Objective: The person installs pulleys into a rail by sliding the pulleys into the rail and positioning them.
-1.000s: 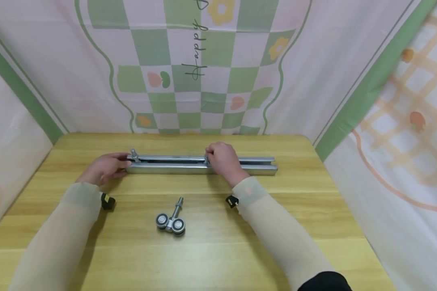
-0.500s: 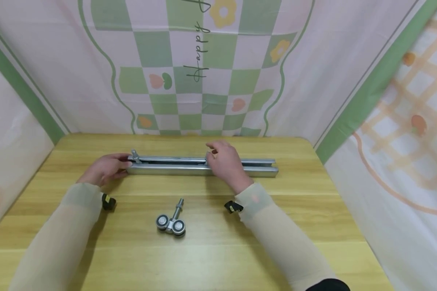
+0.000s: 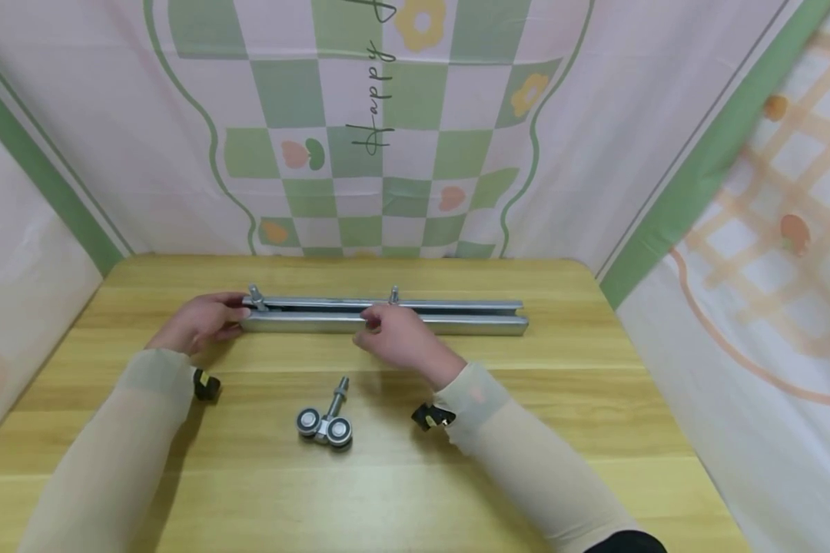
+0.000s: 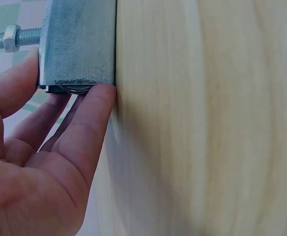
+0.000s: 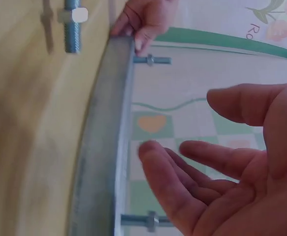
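A silver metal channel rail point(image 3: 304, 326) lies across the far part of the table, slot upward. My left hand point(image 3: 204, 319) holds its left end; in the left wrist view the thumb point(image 4: 15, 81) is at the slotted edge and fingers point(image 4: 91, 123) press the end. Two threaded bolts stand up from the slot: one bolt point(image 3: 254, 293) beside the left hand, another bolt point(image 3: 395, 293) near the middle. My right hand point(image 3: 404, 342), fingers loosely bent and holding nothing, is in front of the middle bolt. Toward me lies a roller trolley point(image 3: 338, 432) with wheels and a threaded bolt.
The wooden table point(image 3: 415, 499) ends at a patterned curtain point(image 3: 415, 138) behind it. More curtain hangs at both sides. A small black wrist device point(image 3: 206, 384) sits at the left cuff, and another black device point(image 3: 432, 416) at the right cuff.
My right hand has let go of the middle bolt and moved left and toward me, uncovering it. The left hand stays at the rail's end.
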The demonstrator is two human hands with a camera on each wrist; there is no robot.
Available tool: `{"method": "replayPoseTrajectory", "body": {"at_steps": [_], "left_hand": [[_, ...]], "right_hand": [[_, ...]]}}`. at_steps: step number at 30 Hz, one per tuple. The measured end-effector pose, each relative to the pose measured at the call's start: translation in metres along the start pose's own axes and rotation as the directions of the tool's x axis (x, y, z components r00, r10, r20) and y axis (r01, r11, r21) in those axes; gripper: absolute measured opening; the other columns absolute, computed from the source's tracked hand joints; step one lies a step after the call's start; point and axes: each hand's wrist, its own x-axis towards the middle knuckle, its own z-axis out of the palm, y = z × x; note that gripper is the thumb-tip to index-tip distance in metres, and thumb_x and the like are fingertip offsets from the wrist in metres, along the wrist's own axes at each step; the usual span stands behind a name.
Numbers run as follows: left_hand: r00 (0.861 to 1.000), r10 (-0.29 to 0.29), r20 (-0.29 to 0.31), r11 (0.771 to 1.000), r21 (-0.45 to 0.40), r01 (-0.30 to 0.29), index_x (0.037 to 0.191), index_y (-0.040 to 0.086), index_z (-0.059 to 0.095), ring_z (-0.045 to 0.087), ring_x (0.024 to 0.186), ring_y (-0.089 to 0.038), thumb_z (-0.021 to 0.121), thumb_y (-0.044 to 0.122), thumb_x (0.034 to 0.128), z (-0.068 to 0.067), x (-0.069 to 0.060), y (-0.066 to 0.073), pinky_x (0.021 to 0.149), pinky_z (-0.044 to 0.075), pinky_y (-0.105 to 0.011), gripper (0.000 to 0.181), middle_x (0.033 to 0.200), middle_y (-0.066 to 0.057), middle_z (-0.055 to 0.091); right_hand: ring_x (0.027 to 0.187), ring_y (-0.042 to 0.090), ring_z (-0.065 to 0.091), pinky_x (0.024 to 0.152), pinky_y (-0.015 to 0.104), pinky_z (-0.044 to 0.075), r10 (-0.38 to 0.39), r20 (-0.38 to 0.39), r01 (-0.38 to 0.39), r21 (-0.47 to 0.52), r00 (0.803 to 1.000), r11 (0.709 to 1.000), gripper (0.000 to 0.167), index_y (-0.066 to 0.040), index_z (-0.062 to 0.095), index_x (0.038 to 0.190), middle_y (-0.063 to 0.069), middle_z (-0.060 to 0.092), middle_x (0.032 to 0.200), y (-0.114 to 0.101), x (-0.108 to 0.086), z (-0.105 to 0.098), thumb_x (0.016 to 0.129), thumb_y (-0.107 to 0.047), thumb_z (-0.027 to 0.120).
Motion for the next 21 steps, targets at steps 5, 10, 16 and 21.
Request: {"method": "replayPoseTrajectory", "body": {"at_steps": [5,10,16,21], "left_hand": [[1.000,0.005,0.005,1.000,-0.001,-0.005,0.158,0.004,0.021,0.031,0.139,-0.036,0.053,0.008,0.1039,0.000,0.000,0.000,0.109,0.041,-0.042,0.063,0.158,-0.023,0.024],[1.000,0.012,0.013,1.000,-0.001,-0.012,0.158,0.004,0.020,0.030,0.139,-0.037,0.052,0.008,0.1041,-0.001,0.000,-0.001,0.109,0.040,-0.043,0.063,0.159,-0.024,0.023],[1.000,0.012,0.010,1.000,-0.003,-0.012,0.158,0.004,0.020,0.031,0.138,-0.036,0.052,0.008,0.1041,-0.001,0.000,-0.001,0.109,0.041,-0.042,0.063,0.159,-0.024,0.023],[1.000,0.011,0.004,1.000,0.002,-0.011,0.158,0.004,0.022,0.033,0.138,-0.036,0.053,0.008,0.1040,-0.001,0.000,-0.002,0.109,0.041,-0.042,0.062,0.158,-0.023,0.025]], "right_hand": [[0.095,0.019,0.061,0.086,0.036,0.054,0.020,0.089,-0.023,0.035,0.996,0.999,0.048,0.001,0.063,0.129,0.007,0.067,0.110,0.008,0.000,0.014,0.095,-0.032,0.068],[0.084,0.018,0.066,0.084,0.037,0.055,0.084,0.171,-0.104,0.116,0.982,0.988,0.053,0.002,0.059,0.133,0.004,0.070,0.093,0.012,-0.002,0.027,0.094,-0.033,0.069],[0.069,0.022,0.066,0.065,0.032,0.055,0.136,0.258,-0.192,0.206,0.957,0.959,0.038,0.002,0.066,0.115,0.007,0.069,0.077,0.014,-0.005,0.041,0.092,-0.028,0.072],[0.066,0.021,0.065,0.061,0.030,0.055,0.141,0.288,-0.215,0.247,0.947,0.945,0.016,-0.006,0.072,0.092,0.007,0.070,0.075,0.012,-0.005,0.050,0.090,-0.022,0.074]]}}
